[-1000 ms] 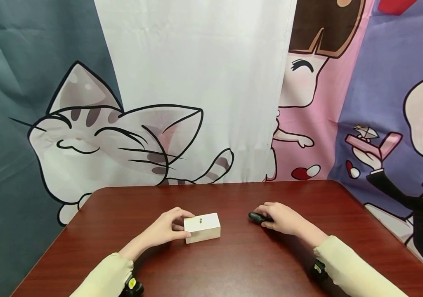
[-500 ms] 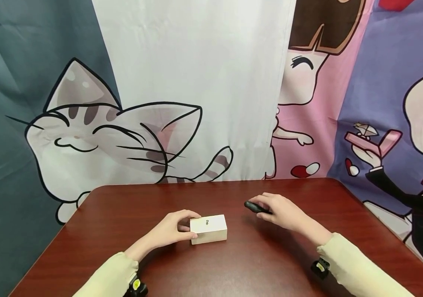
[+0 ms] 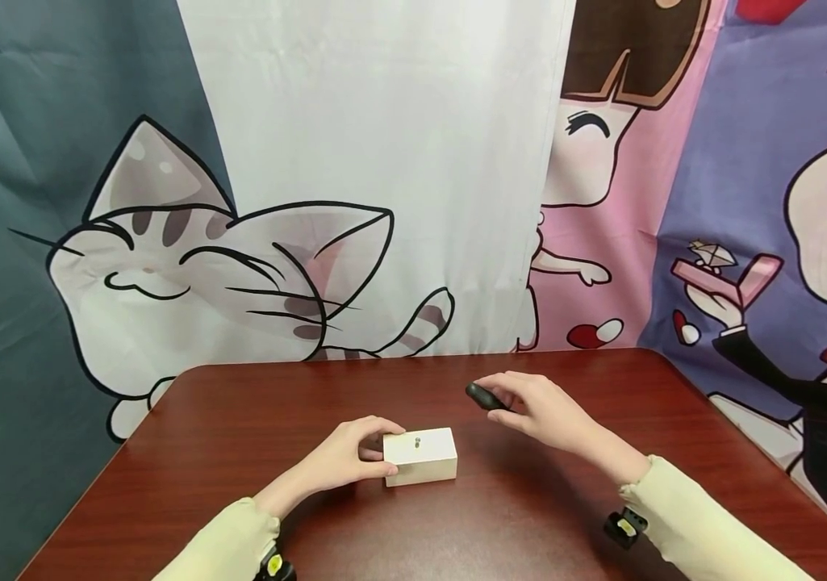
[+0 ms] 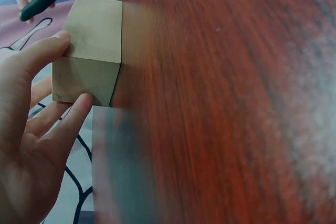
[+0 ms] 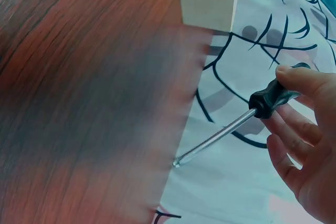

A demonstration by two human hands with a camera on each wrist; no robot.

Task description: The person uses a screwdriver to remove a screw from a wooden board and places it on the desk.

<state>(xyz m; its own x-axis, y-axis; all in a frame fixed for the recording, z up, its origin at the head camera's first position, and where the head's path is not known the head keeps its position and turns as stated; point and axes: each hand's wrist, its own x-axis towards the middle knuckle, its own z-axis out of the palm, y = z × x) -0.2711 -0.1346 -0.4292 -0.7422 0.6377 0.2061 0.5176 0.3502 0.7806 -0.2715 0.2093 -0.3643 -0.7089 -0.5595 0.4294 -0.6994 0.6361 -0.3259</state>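
Observation:
In the head view my left hand holds a pale wooden block by its left end, thumb on the near side and fingers on the far side. A small metal screw-like piece shows on the block's top, left of its middle. To the right of the block, my right hand grips a screwdriver by its dark handle, above the tabletop. The right wrist view shows the screwdriver's metal shaft pointing away from the palm, its tip touching nothing. The block appears at that view's top.
Block and hands are over a reddish-brown wooden table with rounded far corners. Behind its far edge hangs a cloth printed with a cartoon cat and cartoon figures. A small dark device with a yellow mark sits at the right wrist.
My left hand has shifted the block to the right along the table. My right hand has lifted the screwdriver and moved left and farther back.

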